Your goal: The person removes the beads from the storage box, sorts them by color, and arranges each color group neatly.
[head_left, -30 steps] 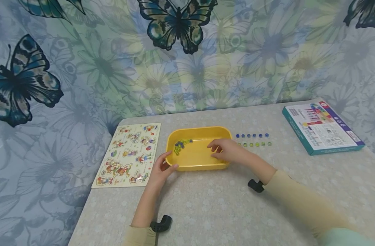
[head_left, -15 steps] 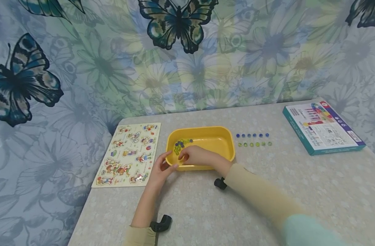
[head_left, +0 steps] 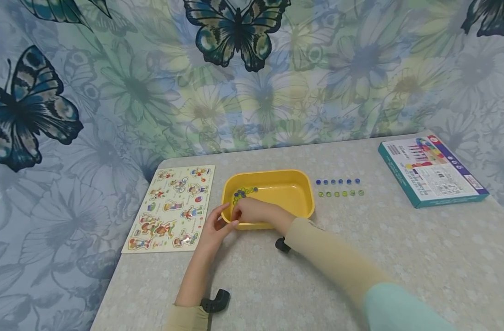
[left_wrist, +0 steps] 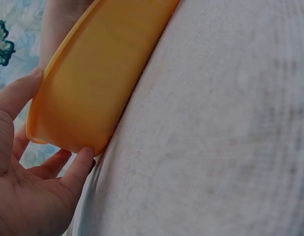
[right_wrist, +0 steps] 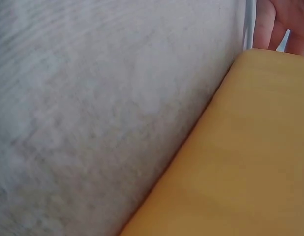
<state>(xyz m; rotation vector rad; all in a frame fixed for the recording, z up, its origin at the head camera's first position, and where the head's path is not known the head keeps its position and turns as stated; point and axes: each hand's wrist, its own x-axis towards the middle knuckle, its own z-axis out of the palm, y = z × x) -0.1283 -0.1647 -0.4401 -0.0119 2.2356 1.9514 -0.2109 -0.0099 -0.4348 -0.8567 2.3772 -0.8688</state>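
In the head view, my left hand (head_left: 212, 231) grips the near left corner of a yellow plastic tray (head_left: 291, 195). The left wrist view has its thumb against the tray's long side near the rim and its fingers round the end. My right hand (head_left: 257, 211) reaches inside the tray at its left end, fingers bent downward. Its fingertips are hidden, so whether they pinch anything cannot be seen. Just beyond them lies a cluster of small round blue and green beads (head_left: 240, 193). Only the tray's outer wall (right_wrist: 240, 157) and left-hand fingers (right_wrist: 289, 22) appear in the right wrist view.
Right of the tray lie a row of blue beads (head_left: 333, 182) and a row of green beads (head_left: 336, 194). A flat picture board (head_left: 169, 209) is on the left. A teal-edged game box (head_left: 433, 170) lies at the far right. Butterfly-patterned cloth (head_left: 235, 110) hangs behind the table.
My right hand has moved left, from the tray's right end to the beads at its left end. My left hand keeps its hold on the corner; the bead rows look unchanged.
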